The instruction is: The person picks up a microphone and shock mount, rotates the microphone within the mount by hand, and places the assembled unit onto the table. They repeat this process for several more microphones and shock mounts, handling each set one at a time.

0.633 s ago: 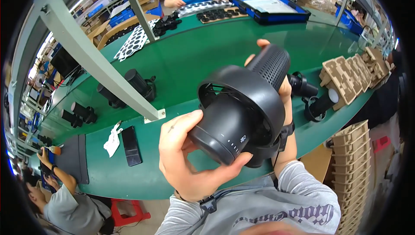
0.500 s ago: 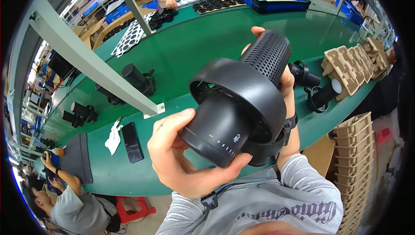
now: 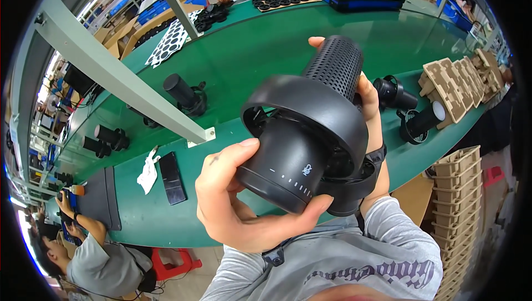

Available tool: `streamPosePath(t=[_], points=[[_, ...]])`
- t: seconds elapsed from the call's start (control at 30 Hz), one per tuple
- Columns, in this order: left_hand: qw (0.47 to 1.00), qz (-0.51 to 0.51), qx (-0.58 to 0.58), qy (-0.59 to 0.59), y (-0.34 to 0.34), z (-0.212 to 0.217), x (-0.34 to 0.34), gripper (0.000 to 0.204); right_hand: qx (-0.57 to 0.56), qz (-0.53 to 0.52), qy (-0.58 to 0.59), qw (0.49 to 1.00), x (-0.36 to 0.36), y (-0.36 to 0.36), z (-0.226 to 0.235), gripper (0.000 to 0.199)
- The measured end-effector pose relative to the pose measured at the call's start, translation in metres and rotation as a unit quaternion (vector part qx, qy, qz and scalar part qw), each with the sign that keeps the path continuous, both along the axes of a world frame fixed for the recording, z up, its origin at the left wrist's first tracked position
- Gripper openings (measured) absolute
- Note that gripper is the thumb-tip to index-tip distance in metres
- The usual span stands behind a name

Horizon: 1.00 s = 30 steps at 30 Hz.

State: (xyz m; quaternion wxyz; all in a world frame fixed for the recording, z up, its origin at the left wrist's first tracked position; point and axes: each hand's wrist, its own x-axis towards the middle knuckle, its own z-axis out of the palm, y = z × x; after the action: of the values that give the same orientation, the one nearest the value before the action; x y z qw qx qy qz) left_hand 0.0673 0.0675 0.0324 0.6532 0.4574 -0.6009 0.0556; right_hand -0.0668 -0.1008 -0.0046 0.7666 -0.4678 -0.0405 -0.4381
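A black desktop microphone [image 3: 285, 160] is held up at a tilt in front of me, over the near edge of the green bench. Its perforated grille [image 3: 337, 64] points up and away, and a wide black ring [image 3: 310, 101] surrounds the body. White marks and a small crossed-out microphone symbol show on the lower end. Curled round that lower end, thumb and fingers on either side, is my left hand [image 3: 224, 207]. Behind the grille and ring, my right hand [image 3: 370, 99] grips the far side; most of its fingers are hidden.
On the bench [image 3: 149, 220] lie a phone [image 3: 173, 178], a white crumpled tissue [image 3: 148, 173] and a dark mat [image 3: 97, 201]. More microphones [image 3: 185, 96] stand left and right. A metal post [image 3: 127, 88] rises at left. Pulp trays [image 3: 446, 88] sit at right. Co-workers sit opposite and at left.
The microphone has rolled slightly in my hands, so more of its white marks face me. Both hands keep their grip. Across the bench, the co-worker's hand has moved over the black rings.
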Motion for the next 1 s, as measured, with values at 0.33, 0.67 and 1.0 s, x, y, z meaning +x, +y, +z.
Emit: streamPosePath(t=[0.33, 0.67, 1.0], points=[[0.996, 0.032, 0.019, -0.075, 0.005, 0.007, -0.005, 0.080, 0.017, 0.014, -0.041, 0.999, 0.004, 0.000, -0.002, 0.086], [0.993, 0.041, 0.037, -0.104, 0.007, 0.010, -0.013, 0.073, 0.040, -0.017, -0.040, 0.998, -0.004, 0.002, -0.002, 0.085], [0.990, -0.003, 0.025, -0.141, 0.004, 0.003, -0.014, 0.066, 0.055, -0.096, -0.014, 0.994, -0.004, 0.011, 0.009, 0.086]])
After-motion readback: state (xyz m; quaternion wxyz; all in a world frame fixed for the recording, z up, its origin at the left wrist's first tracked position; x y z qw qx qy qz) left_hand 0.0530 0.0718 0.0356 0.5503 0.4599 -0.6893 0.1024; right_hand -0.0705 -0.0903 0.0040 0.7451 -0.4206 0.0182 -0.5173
